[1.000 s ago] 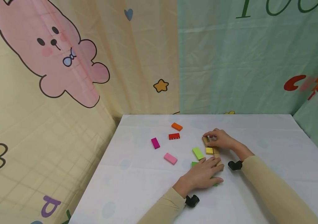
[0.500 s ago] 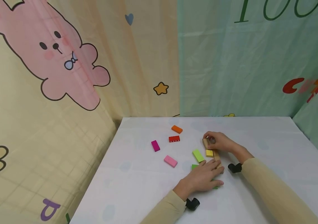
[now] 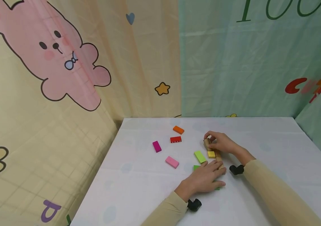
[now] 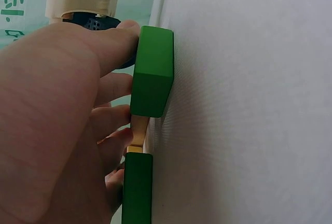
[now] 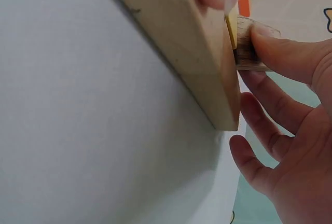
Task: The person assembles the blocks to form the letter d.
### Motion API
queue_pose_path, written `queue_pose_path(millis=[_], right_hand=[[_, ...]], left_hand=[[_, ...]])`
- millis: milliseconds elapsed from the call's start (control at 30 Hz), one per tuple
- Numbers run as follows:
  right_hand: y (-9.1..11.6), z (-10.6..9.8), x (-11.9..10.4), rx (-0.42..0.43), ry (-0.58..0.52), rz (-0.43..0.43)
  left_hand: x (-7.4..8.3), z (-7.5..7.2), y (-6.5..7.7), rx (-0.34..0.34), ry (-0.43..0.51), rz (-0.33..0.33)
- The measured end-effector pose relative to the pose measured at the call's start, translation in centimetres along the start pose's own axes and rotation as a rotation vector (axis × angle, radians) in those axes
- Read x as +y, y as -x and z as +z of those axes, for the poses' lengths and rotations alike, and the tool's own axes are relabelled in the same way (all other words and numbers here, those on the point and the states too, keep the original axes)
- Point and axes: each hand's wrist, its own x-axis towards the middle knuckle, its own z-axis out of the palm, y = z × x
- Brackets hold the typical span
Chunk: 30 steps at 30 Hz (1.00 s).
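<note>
In the head view, my left hand point(image 3: 204, 179) lies spread over a row of blocks, fingers extended. The left wrist view shows its thumb against a green block point(image 4: 152, 73), with a second green block point(image 4: 138, 187) further along. My right hand point(image 3: 224, 144) pinches a small wooden block point(image 3: 206, 144) between thumb and fingers at the far end of the arrangement. Beside that block sits a yellow block point(image 3: 211, 154). A longer wooden piece point(image 5: 181, 53) stands on the table in the right wrist view, partly covered by my left hand in the head view.
A lime-green block point(image 3: 200, 157) lies just left of the arrangement. Farther left on the white table point(image 3: 132, 194) are pink point(image 3: 172, 162), magenta point(image 3: 157, 146), red point(image 3: 175, 139) and orange point(image 3: 178, 129) blocks. Printed curtains point(image 3: 143, 56) hang behind.
The head view has tilted up slightly. My right fingers have curled more at the small wooden block, which has shifted slightly left. My left hand stays in place.
</note>
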Motion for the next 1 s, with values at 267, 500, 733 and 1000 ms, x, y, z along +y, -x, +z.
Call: queue_pose_path(millis=[267,500,733,1000], right_hand=[[-0.3,0.1,-0.4,0.036,-0.018,0.008],[-0.5,-0.1,-0.8,0.066,-0.042,0.032],[-0.7,-0.3,-1.0,0.102,-0.051,0.037],[-0.9,-0.5,-0.6,0.154,-0.054,0.050]], left_hand=[[0.1,-0.1,0.0,-0.007,0.014,0.002],[0.0,0.0,-0.1,-0.007,0.002,0.002],[0.0,-0.1,-0.1,-0.015,0.016,-0.005],[-0.1,-0.2,0.0,-0.005,0.020,0.001]])
